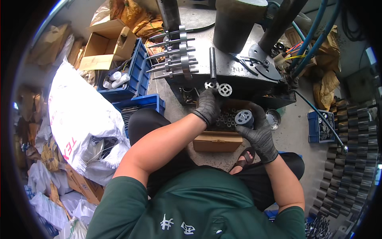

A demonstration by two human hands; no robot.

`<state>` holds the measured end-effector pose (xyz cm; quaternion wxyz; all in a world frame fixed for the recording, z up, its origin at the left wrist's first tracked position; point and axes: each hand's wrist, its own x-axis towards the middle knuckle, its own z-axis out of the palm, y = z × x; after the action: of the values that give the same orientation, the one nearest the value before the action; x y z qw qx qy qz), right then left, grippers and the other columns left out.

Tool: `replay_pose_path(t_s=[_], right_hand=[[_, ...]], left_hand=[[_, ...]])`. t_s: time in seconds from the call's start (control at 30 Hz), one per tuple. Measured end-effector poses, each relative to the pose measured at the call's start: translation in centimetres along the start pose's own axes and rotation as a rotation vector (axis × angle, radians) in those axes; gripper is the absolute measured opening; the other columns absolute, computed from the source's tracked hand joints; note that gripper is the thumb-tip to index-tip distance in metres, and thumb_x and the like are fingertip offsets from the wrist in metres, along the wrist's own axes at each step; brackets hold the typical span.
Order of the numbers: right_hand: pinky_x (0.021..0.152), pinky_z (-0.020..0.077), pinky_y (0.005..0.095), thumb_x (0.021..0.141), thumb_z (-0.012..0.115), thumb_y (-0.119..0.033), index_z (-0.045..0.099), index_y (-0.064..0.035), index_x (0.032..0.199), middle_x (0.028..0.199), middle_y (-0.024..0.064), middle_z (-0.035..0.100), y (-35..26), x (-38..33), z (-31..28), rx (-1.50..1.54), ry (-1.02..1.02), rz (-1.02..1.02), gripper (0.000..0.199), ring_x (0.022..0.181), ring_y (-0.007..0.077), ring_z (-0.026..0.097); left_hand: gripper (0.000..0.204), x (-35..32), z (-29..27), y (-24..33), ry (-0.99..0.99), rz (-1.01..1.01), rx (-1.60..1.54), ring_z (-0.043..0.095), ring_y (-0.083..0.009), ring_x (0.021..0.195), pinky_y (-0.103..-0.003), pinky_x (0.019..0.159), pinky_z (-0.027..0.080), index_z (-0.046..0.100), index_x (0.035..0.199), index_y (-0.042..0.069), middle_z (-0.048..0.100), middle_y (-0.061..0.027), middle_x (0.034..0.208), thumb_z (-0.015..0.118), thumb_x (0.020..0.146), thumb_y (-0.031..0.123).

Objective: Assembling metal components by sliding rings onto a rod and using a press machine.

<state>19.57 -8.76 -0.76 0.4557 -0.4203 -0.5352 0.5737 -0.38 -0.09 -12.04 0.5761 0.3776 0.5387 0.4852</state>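
My left hand (207,105), in a dark glove, reaches up to the front edge of a dark metal machine table (238,67), beside two small round perforated metal discs (225,89) lying there. My right hand (260,133), also gloved, holds a round metal wheel-like part (244,118) over an open cardboard box (217,140). The box holds several dark cylindrical parts (227,119). Whether the left fingers grip anything is hidden.
A rack of metal rods with discs (175,55) sticks out left of the machine. Blue crates (133,75) and cardboard boxes (105,46) stand at the left, white sacks (79,111) beside them. Stacked dark metal rings (350,151) fill the right. Blue hoses (314,32) hang above.
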Motion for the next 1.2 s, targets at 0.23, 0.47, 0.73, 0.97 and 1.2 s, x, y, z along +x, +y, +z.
replay_pose_path(t_s=[0.23, 0.47, 0.73, 0.97, 1.2], right_hand=[[0.097, 0.0546, 0.033, 0.075, 0.082, 0.003, 0.051, -0.0074, 0.132, 0.122, 0.0066, 0.06, -0.9, 0.2, 0.2, -0.203, -0.08, -0.022, 0.066, 0.111, 0.0174, 0.063], [0.098, 0.0545, 0.0333, 0.076, 0.082, 0.004, 0.051, -0.0082, 0.133, 0.124, 0.0071, 0.06, 0.0, 0.0, -0.3, -0.21, -0.05, -0.087, 0.066, 0.115, 0.018, 0.061], [0.098, 0.0543, 0.0338, 0.08, 0.081, 0.002, 0.049, -0.0082, 0.134, 0.127, 0.0103, 0.062, -0.8, 0.3, -0.7, -0.168, 0.021, -0.116, 0.064, 0.114, 0.0181, 0.062], [0.096, 0.0564, 0.0346, 0.088, 0.074, 0.004, 0.045, -0.0118, 0.14, 0.13, 0.0137, 0.062, -1.0, 0.5, 0.8, 0.172, 0.064, 0.008, 0.061, 0.114, 0.0218, 0.064], [0.098, 0.0564, 0.0359, 0.092, 0.071, 0.003, 0.043, -0.0125, 0.146, 0.132, 0.0154, 0.061, -1.8, 0.6, 1.5, 0.269, 0.052, 0.005, 0.063, 0.114, 0.0245, 0.065]], left_hand=[[0.04, -1.2, 0.8, 1.0, -0.1, -0.431, -0.653, 0.059, -0.026, 0.11, -0.048, 0.096, 0.049, 0.061, 0.128, 0.005, 0.063, -0.0139, 0.127, 0.048, 0.098, 0.027], [0.042, -5.1, 2.3, 4.9, -0.195, -0.572, -0.426, 0.06, -0.0248, 0.116, -0.052, 0.097, 0.047, 0.058, 0.132, 0.008, 0.061, -0.0096, 0.131, 0.05, 0.099, 0.032], [0.043, -10.3, 3.2, 6.5, -0.603, -0.107, 0.066, 0.065, -0.0224, 0.108, -0.034, 0.099, 0.051, 0.057, 0.131, 0.0, 0.067, -0.0149, 0.115, 0.059, 0.088, 0.005], [0.037, -10.6, 3.5, 5.4, -0.774, -0.02, 0.43, 0.064, -0.0188, 0.103, -0.036, 0.094, 0.052, 0.06, 0.126, 0.0, 0.069, -0.0124, 0.111, 0.065, 0.096, 0.02], [0.041, -11.6, 3.1, 6.1, -0.677, -0.032, 0.237, 0.063, -0.0166, 0.1, -0.034, 0.085, 0.055, 0.058, 0.128, 0.0, 0.067, -0.0096, 0.105, 0.061, 0.102, 0.032]])
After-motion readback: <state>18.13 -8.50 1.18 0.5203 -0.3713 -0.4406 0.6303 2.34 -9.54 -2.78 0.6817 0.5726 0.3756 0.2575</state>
